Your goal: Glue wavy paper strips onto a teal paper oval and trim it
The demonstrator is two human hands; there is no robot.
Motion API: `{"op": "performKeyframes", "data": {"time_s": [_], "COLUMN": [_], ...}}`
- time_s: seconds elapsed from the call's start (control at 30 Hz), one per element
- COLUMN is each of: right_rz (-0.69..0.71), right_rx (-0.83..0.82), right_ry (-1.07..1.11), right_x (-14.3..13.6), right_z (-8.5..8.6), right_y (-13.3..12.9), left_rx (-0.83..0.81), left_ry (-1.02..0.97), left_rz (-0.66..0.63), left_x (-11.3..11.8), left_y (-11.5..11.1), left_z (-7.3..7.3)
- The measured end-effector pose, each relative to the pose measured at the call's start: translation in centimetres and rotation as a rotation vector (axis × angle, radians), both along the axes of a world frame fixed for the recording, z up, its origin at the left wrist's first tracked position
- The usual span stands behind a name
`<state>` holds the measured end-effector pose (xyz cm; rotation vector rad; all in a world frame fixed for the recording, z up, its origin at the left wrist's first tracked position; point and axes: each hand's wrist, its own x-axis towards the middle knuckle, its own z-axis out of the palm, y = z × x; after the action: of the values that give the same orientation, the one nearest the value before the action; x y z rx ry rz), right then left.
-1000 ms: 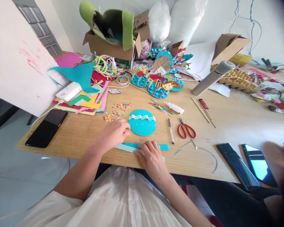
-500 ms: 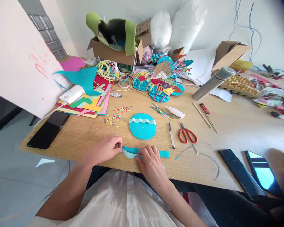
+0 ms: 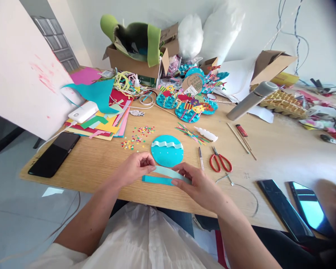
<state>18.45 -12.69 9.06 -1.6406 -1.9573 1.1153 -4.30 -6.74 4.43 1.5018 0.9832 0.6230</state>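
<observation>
Pale aqua strip point(image 3: 166, 171) spans the gap between my hands as I watch through the head camera. I have its left end pinched in the left hand point(image 3: 134, 167), thumb against fingers; the right hand point(image 3: 198, 183) grips the other end. It sits just nearer to me than the disc point(image 3: 167, 158), which bears a wavy band point(image 3: 168, 145). Nearer still, the blue strip point(image 3: 158, 180) lies on the desk point(image 3: 106, 157). Pen point(image 3: 201, 158) and scissors point(image 3: 221, 161) are to the disc's right, confetti point(image 3: 145, 130) to its left.
</observation>
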Motion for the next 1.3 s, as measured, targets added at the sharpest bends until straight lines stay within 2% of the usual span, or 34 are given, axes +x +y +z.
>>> {"op": "performKeyframes", "data": {"time_s": [0.13,0.3,0.47,0.6,0.73,0.83,0.93,1.03,1.17,1.3], "right_rz": [-0.021,0.035,0.064,0.043,0.015,-0.056,-0.164,-0.291,-0.403,-0.332], "right_rx": [0.014,0.107,0.143,0.164,0.143,0.095,0.105,0.150,0.157,0.034], "right_ry": [-0.116,-0.268,-0.435,-0.428,-0.286,-0.144,-0.043,-0.060,-0.130,-0.206], "right_x": [0.5,-0.4,-0.8,0.5,2.7,3.7,4.2,5.2,6.8,7.4], "right_z": [0.4,0.8,1.6,1.8,1.9,2.1,2.3,1.7,-0.7,-3.3], "right_y": [2.4,5.2,7.1,8.2,9.2,9.6,9.4,9.4,11.0,14.6], "left_rx": [0.020,0.001,0.026,0.100,0.295,0.534,0.781,0.901,0.921,0.939], "left_ry": [-0.065,-0.124,-0.166,-0.146,0.012,0.201,0.376,0.484,0.539,0.553], "left_rz": [0.058,0.131,0.239,0.342,0.469,0.459,0.413,0.359,0.312,0.293], "left_x": [1.0,1.8,1.5,0.9,0.5,0.5,0.8,1.3,2.1,2.7], "left_y": [0.7,1.9,3.0,3.4,3.6,3.6,3.2,2.7,2.3,2.2], "left_z": [-0.2,-1.0,-2.1,-3.0,-4.1,-4.7,-4.5,-3.9,-3.6,-4.0]}}
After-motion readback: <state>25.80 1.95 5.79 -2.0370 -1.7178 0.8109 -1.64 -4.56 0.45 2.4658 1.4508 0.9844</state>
